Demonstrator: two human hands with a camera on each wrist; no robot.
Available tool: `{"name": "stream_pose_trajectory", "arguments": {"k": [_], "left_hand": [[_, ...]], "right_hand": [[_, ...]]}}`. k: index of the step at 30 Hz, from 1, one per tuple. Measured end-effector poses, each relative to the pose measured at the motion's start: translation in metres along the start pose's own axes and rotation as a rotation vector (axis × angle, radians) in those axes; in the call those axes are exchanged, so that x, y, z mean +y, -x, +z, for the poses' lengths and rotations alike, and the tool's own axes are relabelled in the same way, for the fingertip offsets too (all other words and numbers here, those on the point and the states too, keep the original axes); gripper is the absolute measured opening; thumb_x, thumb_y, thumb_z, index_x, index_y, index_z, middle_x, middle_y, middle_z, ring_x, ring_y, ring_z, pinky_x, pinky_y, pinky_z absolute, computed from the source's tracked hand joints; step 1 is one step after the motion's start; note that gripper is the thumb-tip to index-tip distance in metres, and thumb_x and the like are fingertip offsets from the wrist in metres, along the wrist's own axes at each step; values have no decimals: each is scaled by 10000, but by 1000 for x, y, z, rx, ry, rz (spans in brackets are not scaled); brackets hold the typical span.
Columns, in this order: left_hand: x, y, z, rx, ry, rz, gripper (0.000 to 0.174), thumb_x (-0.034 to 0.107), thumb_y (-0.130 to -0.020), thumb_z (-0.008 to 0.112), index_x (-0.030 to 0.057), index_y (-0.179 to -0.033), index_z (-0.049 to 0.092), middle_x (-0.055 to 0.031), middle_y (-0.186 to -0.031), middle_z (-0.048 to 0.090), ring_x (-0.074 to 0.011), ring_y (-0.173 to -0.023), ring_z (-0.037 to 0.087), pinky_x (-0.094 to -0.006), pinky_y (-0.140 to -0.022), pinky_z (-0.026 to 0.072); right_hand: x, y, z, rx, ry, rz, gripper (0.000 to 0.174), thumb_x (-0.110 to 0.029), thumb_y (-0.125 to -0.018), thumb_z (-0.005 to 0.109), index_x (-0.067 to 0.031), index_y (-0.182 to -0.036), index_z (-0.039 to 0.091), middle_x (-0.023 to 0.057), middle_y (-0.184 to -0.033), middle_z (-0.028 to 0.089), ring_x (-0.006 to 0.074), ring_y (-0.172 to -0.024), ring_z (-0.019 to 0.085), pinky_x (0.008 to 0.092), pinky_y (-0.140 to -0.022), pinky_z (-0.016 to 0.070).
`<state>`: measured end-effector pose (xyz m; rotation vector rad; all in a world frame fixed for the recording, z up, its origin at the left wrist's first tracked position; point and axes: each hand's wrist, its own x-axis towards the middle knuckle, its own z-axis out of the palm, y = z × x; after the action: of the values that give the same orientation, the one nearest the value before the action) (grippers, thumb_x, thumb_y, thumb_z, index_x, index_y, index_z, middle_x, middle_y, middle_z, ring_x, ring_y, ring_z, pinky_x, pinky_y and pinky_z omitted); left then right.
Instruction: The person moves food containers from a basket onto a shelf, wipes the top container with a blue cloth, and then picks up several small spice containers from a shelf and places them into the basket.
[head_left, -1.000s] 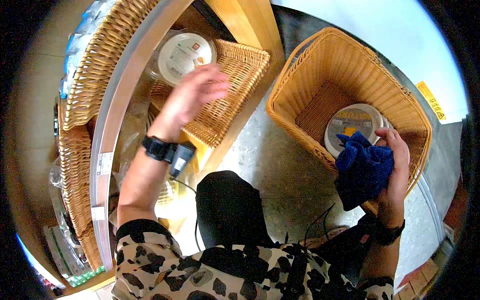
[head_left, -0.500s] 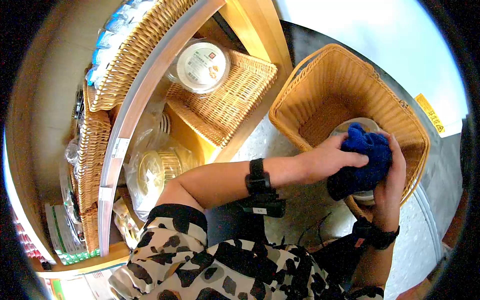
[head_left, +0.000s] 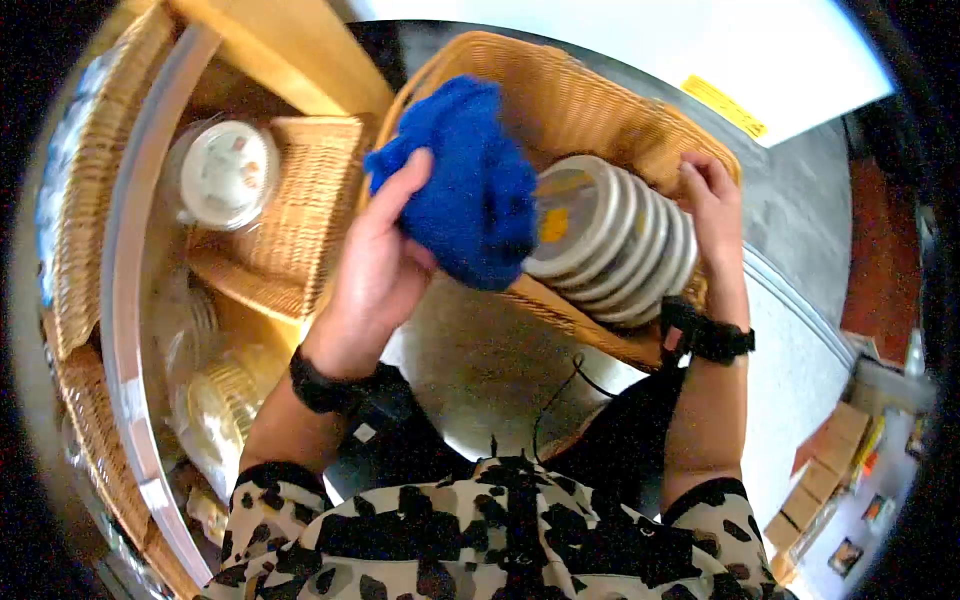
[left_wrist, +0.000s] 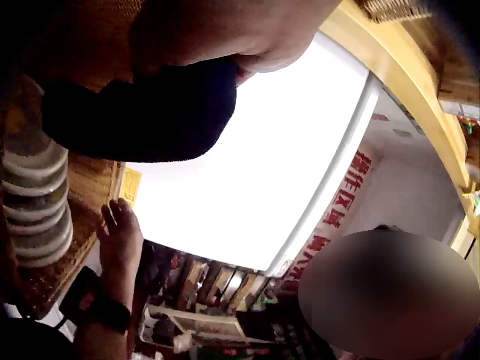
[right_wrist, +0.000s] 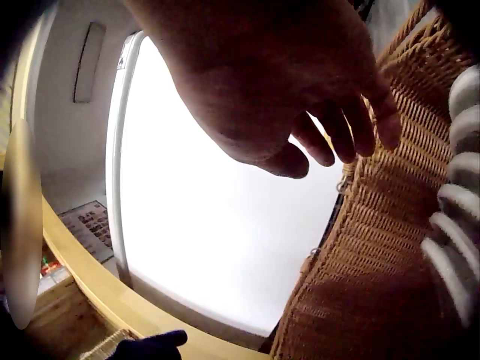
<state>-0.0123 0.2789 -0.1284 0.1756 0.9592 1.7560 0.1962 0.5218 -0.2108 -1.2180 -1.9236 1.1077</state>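
My left hand (head_left: pixel 378 270) grips a bunched blue cloth (head_left: pixel 465 185), thumb across its near side. It holds the cloth over the left part of a large wicker basket (head_left: pixel 590 85). In the left wrist view the cloth (left_wrist: pixel 142 116) looks almost black and hangs below the hand. Inside the basket a stack of round, white-rimmed dishes (head_left: pixel 615 245) leans over, a printed label on its end. My right hand (head_left: pixel 715 215) is at the basket's right rim, fingers loosely bent and no cloth in it. In the right wrist view its fingertips overlap the basket's woven wall (right_wrist: pixel 375 210).
A wooden shelf unit (head_left: pixel 300 60) on the left holds a shallow wicker basket (head_left: pixel 300 190) with a round white-topped package (head_left: pixel 230 175). Bagged clear plastic ware (head_left: pixel 215 410) sits below. A white panel with a yellow sticker (head_left: pixel 725 105) stands behind the large basket. Boxes (head_left: pixel 825 450) lie at right.
The cloth has passed from my right hand, through both hands, to my left, and moved leftward. My right hand has let go and moved to the basket rim. The dish stack now shows more fully.
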Motion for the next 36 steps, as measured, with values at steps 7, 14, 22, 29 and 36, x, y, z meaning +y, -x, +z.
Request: {"name": "stream_pose_trajectory", "arguments": {"k": [7, 14, 22, 29, 36], "left_hand": [[-12, -22, -32, 117, -45, 12, 467, 314, -901, 529, 49, -1275, 440, -99, -1180, 578, -221, -1052, 584, -376, -913, 469], [-9, -26, -34, 82, -50, 42, 458, 302, -902, 527, 43, -1270, 444, -106, -1161, 588, -222, -1039, 589, -380, -907, 469], [-9, -28, -45, 155, 9, -37, 454, 286, -885, 561, 63, -1264, 450, -106, -1188, 568, -239, -1056, 576, -398, -910, 465], [-15, -32, -47, 52, 54, -81, 466, 307, -874, 569, 37, -1239, 463, -129, -1149, 583, -252, -1009, 595, -393, -892, 477], [-27, -38, -58, -4, 44, -51, 407, 305, -888, 536, 23, -1181, 517, -117, -1103, 616, -236, -964, 619, -383, -886, 482]], "right_hand": [[30, 9, 12, -208, 659, -17, 522, -398, -783, 605, 1, -1117, 565, 232, -1080, 580, 381, -1051, 541, 430, -894, 430], [27, 15, 24, -377, 864, 157, 634, -506, -780, 595, -96, -1255, 504, 156, -1331, 439, 354, -1258, 362, 596, -976, 312], [-11, 33, 47, -391, 941, -167, 427, -334, -835, 576, -130, -1209, 541, 151, -1171, 543, 336, -1073, 518, 498, -877, 409], [-9, 40, 69, -530, 947, -36, 424, -336, -813, 588, -130, -1183, 568, 200, -1069, 573, 340, -989, 569, 433, -852, 456], [13, 27, 70, -677, 826, -58, 504, -387, -799, 605, -44, -1167, 573, 260, -1047, 595, 379, -979, 582, 435, -837, 469]]}}
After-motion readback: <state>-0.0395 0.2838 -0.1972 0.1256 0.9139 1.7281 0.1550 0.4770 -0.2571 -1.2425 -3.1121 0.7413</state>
